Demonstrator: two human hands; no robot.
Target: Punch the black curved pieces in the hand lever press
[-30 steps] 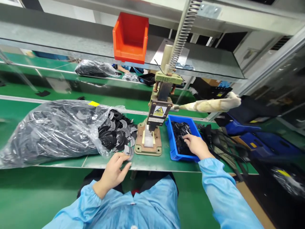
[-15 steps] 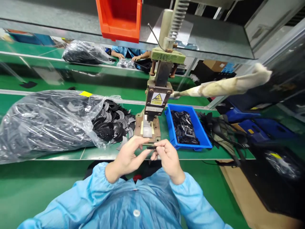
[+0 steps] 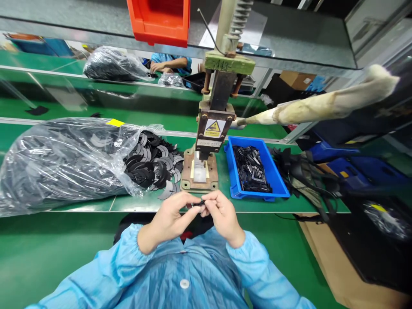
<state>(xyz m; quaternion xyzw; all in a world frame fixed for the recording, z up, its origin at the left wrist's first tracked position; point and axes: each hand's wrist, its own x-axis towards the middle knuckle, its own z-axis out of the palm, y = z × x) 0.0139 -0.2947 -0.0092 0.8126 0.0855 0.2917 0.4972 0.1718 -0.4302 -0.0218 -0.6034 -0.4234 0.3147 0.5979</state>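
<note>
Both hands meet at the table's front edge, just in front of the hand press (image 3: 215, 128). Between their fingertips is a small dark plastic piece (image 3: 198, 203), mostly covered by the fingers. My left hand (image 3: 170, 218) pinches its left end with thumb and forefinger. On the other end, the thumb and fingers of my right hand (image 3: 223, 215) are closed. Behind the hands, a pale metal block (image 3: 200, 172) sits on the press's rusty base (image 3: 187, 182). Curved black and grey pieces (image 3: 154, 161) spill from a clear plastic bag (image 3: 64, 171) on the left.
A blue bin (image 3: 278, 184) of narrow black parts stands right of the press. The press's wrapped lever (image 3: 315, 107) sticks out to the right. An orange bin (image 3: 161, 36) rests on the shelf above. Across the bench, a co-worker's hands (image 3: 162, 67) are at another table.
My hands have drawn closer together around the dark piece, the right one shifting slightly left. The view has shifted a little. Across the bench, the co-worker's hands have come together on the left.
</note>
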